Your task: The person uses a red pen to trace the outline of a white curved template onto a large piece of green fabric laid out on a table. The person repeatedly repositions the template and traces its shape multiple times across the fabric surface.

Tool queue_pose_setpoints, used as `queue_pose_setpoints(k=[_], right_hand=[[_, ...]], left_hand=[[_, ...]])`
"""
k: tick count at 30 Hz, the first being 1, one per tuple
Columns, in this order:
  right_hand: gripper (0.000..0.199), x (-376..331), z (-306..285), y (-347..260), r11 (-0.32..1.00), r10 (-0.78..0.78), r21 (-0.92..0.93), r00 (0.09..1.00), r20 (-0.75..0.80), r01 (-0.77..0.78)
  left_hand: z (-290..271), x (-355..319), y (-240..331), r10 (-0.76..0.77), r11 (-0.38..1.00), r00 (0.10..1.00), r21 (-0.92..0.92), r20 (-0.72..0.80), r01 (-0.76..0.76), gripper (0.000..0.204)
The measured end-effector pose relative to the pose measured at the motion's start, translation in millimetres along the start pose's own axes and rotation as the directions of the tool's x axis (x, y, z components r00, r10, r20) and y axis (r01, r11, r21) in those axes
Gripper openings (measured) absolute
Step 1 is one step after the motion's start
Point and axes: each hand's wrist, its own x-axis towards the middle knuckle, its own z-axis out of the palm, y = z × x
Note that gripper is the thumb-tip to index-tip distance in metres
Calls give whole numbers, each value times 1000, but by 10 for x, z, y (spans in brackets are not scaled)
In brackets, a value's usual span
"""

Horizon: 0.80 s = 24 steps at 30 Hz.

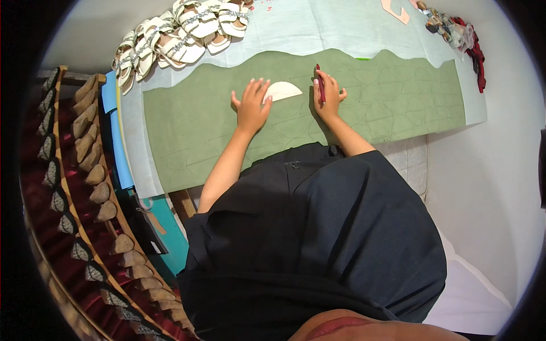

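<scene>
A wide sheet of olive green material (pixel 199 131) lies across the table, with a wavy far edge and faint outlines drawn over it. On it rests a cream half-round template (pixel 287 90), flat, its curved side away from me. My left hand (pixel 252 109) is at the template's left end, fingers spread, with the thumb and fingertips at its edge. To the right of the template, my right hand (pixel 329 101) grips a dark red pen (pixel 322 91). The pen is held nearly lengthwise to my view, and I cannot tell whether it touches the sheet.
Several white sandals with glittery straps (pixel 182 42) are heaped at the far left of the pale blue table cover (pixel 296 34). A pale cutout piece (pixel 396 11) and a small pile of odds and ends (pixel 455 34) lie far right. Footwear racks (pixel 85 227) stand left; a wall (pixel 500 148) is on the right.
</scene>
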Motion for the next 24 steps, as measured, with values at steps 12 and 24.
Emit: queue_pose_setpoints(k=[12, 24], right_hand=[[27, 437, 201, -575, 919, -124, 392, 911, 393, -44], [33, 423, 290, -806, 958, -251, 280, 669, 700, 66]], left_hand=[[231, -266, 423, 293, 955, 935, -26, 199, -294, 64], [160, -240, 467, 308, 951, 935, -19, 175, -309, 64]])
